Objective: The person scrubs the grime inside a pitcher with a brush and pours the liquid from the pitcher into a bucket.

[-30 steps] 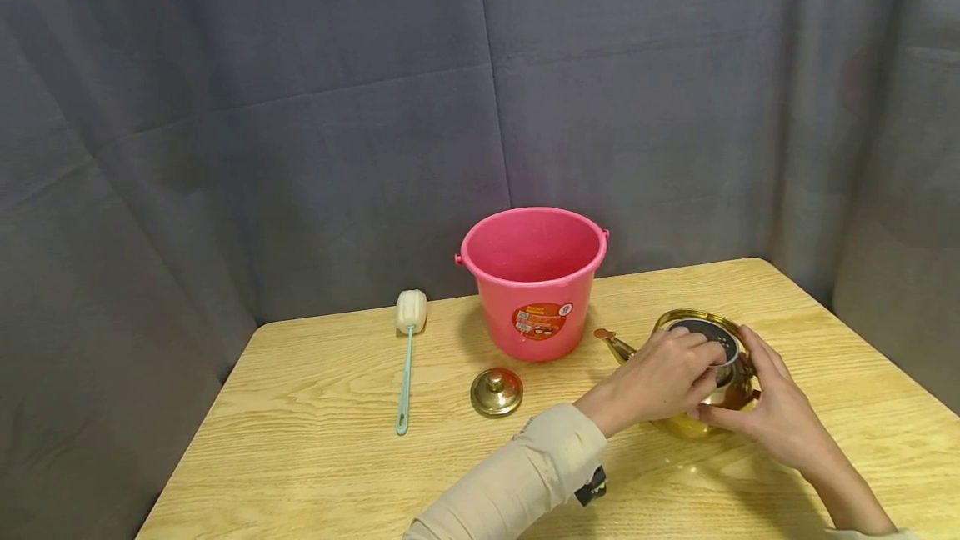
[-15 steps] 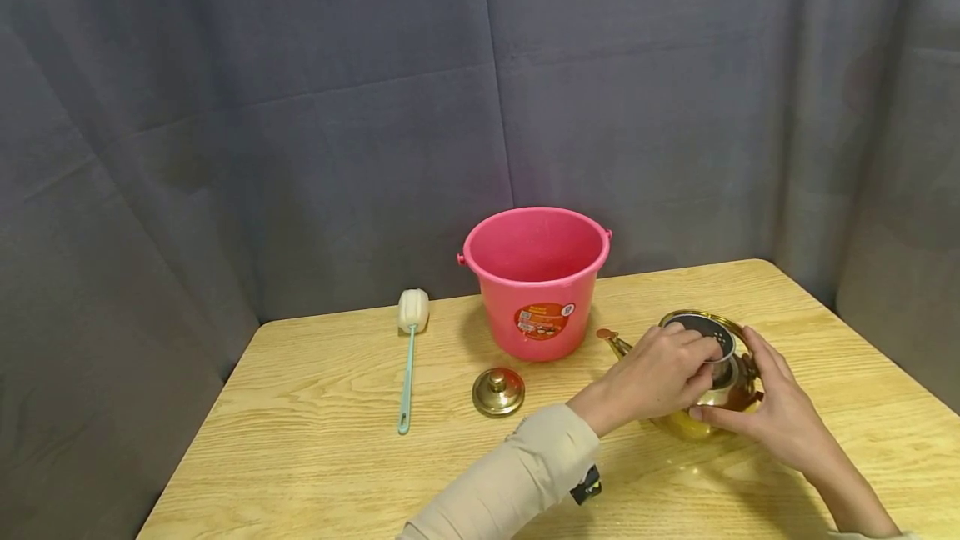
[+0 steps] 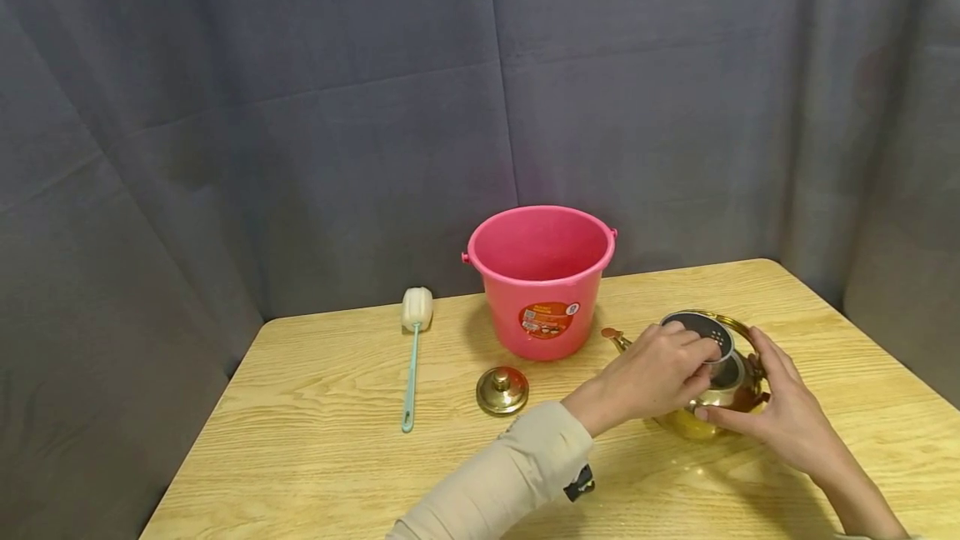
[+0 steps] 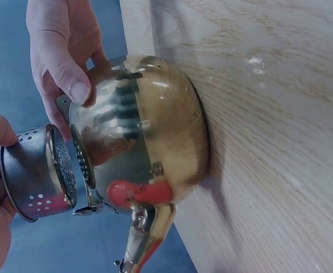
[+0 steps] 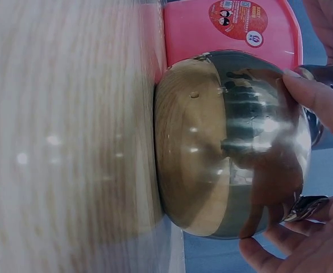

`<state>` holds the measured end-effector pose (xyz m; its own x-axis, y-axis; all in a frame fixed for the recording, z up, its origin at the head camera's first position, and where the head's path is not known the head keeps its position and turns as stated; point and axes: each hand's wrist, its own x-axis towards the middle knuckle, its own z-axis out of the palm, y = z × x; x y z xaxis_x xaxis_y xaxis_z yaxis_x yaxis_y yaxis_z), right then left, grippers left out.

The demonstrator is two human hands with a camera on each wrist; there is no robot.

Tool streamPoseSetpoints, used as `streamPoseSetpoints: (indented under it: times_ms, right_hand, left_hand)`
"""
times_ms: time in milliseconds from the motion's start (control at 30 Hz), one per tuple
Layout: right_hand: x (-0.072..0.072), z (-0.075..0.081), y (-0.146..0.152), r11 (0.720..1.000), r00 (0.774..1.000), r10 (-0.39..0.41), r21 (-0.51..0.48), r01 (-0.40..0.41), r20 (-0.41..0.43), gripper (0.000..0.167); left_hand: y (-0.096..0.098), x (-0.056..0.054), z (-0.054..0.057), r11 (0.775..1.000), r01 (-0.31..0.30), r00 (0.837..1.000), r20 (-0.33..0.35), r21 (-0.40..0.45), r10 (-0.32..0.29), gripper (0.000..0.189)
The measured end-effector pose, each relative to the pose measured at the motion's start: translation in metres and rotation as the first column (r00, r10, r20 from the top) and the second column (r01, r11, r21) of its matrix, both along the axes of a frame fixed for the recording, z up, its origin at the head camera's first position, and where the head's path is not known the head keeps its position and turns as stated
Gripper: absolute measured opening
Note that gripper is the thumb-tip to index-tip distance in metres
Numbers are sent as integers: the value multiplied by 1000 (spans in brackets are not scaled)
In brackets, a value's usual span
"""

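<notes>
In the head view my left hand [image 3: 660,373] pinches a perforated metal tea strainer [image 4: 36,170] by its rim. The left wrist view shows the strainer just outside the opening of a shiny gold teapot [image 4: 172,114], a narrow gap between them. My right hand [image 3: 795,423] grips the teapot's far right side, thumb on the near shoulder, fingers around by the handle [image 3: 731,323]. The teapot stands upright on the table, spout [image 3: 618,342] pointing left. Its gold lid [image 3: 502,391] lies knob up on the wood, left of the teapot.
A pink bucket [image 3: 536,315] with an orange label stands at the table's back edge, behind the lid. Farther left lies a sponge brush [image 3: 412,357] with a pale green handle. Grey curtains [image 3: 360,148] surround the wooden table [image 3: 315,440].
My left hand has lifted the strainer slightly; more of the gap above the teapot opening shows. The right hand keeps its grip on the teapot. The whole view has shifted slightly.
</notes>
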<state>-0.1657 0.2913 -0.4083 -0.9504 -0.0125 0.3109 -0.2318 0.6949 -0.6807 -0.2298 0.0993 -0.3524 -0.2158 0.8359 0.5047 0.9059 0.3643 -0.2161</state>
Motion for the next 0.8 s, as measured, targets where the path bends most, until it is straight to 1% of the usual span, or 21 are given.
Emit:
streamPoseSetpoints:
  times_ms: [167,400,633,800]
  right_hand:
    - [2,1,-1,1000,1000,-1,-10,1,21,123]
    - [2,1,-2,1000,1000,-8,-18,8,9,123]
    - [2,0,-2,1000,1000,-15,-13,15,-3,123]
    - [1,0,-3,1000,1000,-21,-10,21,-4,124]
  left_hand:
    - [-3,0,2,1000,9,1000,11,-1,-9,10]
    - [-6,0,7,1000,23,1000,9,4,-23,8]
    - [-15,0,9,1000,14,1000,10,12,-14,7]
    - [-23,-1,9,1000,-1,999,33,15,0,6]
